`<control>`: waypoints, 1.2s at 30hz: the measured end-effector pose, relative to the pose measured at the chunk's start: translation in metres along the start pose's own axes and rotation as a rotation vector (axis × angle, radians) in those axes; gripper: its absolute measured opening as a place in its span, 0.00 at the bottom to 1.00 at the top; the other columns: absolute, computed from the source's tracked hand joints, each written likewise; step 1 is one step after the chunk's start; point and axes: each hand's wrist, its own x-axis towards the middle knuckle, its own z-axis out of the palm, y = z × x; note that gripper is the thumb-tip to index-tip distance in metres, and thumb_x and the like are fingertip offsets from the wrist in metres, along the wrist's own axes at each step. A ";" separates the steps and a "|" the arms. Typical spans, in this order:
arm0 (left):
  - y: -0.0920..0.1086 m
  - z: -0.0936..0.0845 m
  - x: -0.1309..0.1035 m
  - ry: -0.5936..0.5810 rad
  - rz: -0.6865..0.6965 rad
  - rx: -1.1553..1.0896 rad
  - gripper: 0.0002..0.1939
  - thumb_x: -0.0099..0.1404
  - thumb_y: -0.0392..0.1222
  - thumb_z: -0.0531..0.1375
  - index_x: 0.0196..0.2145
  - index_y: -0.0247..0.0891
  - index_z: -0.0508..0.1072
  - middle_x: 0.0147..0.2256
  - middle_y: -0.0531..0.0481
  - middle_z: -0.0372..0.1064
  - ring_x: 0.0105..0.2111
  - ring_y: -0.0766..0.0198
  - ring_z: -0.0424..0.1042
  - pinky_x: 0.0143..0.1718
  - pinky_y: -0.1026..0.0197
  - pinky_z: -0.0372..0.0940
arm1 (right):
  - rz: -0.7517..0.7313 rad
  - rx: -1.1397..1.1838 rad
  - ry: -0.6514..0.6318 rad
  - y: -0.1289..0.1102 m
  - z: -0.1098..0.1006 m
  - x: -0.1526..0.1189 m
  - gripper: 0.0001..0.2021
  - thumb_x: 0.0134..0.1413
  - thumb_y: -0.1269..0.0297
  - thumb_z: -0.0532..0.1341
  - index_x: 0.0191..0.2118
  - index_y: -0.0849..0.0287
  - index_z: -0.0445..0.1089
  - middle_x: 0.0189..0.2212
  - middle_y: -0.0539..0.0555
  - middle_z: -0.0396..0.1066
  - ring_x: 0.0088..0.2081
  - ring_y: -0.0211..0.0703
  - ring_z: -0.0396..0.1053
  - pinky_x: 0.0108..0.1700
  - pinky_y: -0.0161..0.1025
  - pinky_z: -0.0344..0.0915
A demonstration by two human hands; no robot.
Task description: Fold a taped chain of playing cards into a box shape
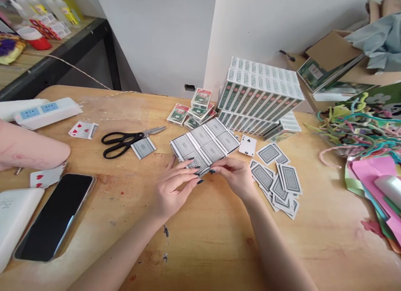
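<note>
A flat panel of playing cards (205, 144), backs up and joined in rows, lies tilted at the middle of the table. My left hand (173, 188) is at its near left edge, fingers resting on the card backs and thumb by the near corner. My right hand (233, 176) pinches the near right edge beside that corner. To the left, a cut card piece (143, 148) touches black-handled scissors (125, 142). Loose cards (280, 184) lie face down to the right, with a two of spades (248, 145) face up near the panel.
Stacked card boxes (260, 94) stand behind the panel, beside several small boxes (200, 107). A phone (56, 218), power strip (48, 111) and another person's arm (31, 146) are at left. Coloured paper (372, 186) and pipe cleaners (369, 132) lie at right.
</note>
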 end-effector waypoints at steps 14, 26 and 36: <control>0.004 0.000 0.000 -0.063 0.019 0.045 0.13 0.60 0.29 0.60 0.41 0.42 0.74 0.40 0.47 0.75 0.49 0.56 0.70 0.51 0.45 0.66 | -0.156 -0.233 -0.140 -0.013 -0.009 0.007 0.05 0.52 0.64 0.64 0.29 0.55 0.78 0.27 0.52 0.75 0.31 0.41 0.71 0.34 0.36 0.67; 0.004 0.003 0.000 0.001 0.032 0.033 0.13 0.58 0.27 0.61 0.40 0.39 0.75 0.38 0.47 0.75 0.47 0.57 0.71 0.49 0.49 0.67 | -0.406 -0.441 -0.105 -0.014 -0.011 0.011 0.06 0.53 0.69 0.63 0.30 0.53 0.78 0.31 0.52 0.70 0.32 0.40 0.67 0.35 0.38 0.66; 0.004 0.010 -0.002 0.109 -0.045 0.039 0.09 0.59 0.27 0.60 0.36 0.37 0.74 0.36 0.47 0.74 0.44 0.58 0.74 0.50 0.48 0.67 | -0.208 -0.294 0.043 -0.014 0.005 0.001 0.08 0.52 0.59 0.65 0.27 0.58 0.73 0.25 0.51 0.70 0.24 0.36 0.65 0.26 0.35 0.64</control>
